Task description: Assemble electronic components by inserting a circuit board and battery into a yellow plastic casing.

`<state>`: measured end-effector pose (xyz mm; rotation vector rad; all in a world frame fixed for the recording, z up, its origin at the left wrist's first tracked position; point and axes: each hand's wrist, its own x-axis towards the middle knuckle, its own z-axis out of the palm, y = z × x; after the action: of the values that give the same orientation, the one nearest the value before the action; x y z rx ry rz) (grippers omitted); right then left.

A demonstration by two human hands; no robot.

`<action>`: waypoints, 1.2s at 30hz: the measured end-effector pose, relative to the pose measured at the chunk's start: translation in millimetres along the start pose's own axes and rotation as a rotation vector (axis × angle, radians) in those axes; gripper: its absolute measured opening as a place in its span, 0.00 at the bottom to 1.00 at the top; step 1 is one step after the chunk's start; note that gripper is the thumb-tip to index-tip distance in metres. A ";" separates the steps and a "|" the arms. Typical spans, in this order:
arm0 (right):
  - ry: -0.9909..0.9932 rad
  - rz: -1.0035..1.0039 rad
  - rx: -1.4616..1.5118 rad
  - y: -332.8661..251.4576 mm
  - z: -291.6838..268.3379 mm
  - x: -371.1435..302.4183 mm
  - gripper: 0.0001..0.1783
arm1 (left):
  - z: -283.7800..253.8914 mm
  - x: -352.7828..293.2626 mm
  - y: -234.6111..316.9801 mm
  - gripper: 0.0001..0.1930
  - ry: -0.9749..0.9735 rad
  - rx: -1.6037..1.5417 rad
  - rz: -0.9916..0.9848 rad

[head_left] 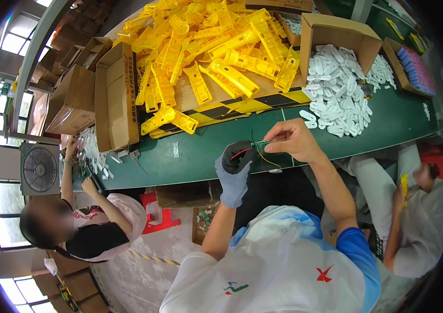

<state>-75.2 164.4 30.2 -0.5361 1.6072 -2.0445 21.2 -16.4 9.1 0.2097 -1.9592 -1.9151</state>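
Over the near edge of the green table, a small green circuit board is held between my two hands. Red, black and yellow wires run from it. My right hand, bare, pinches the board's right end between thumb and fingertips. Wearing a grey glove with dark fingers, my left hand is curled closed at the board's left end, by the red wire. Its fingers partly hide what they grip. A small pale piece sits at the table edge below the board.
Yellow plastic housings are heaped behind a black-and-yellow striped edge. White plastic parts spill from a cardboard box at right. An open carton stands left. One person works at left; another sits at right.
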 end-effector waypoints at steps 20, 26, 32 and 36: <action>-0.035 0.067 -0.177 15.4 -4.5 -23.8 0.08 | -23.4 26.2 41.0 0.11 -0.530 0.393 -0.102; -0.118 0.081 -0.348 20.2 -5.8 -40.1 0.07 | -22.2 72.4 31.8 0.14 -1.033 0.777 0.271; 0.283 -0.040 -0.045 54.0 -5.8 -54.3 0.07 | 1.9 169.0 17.7 0.32 -0.117 0.906 -0.041; 0.402 -0.147 0.037 58.4 -1.3 -51.0 0.07 | 22.9 190.3 -9.8 0.45 -0.049 1.230 -0.030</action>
<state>-27.2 184.2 -27.4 -0.2431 1.7906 -2.4038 -162.6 -66.5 32.3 0.4992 -2.8788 -0.4728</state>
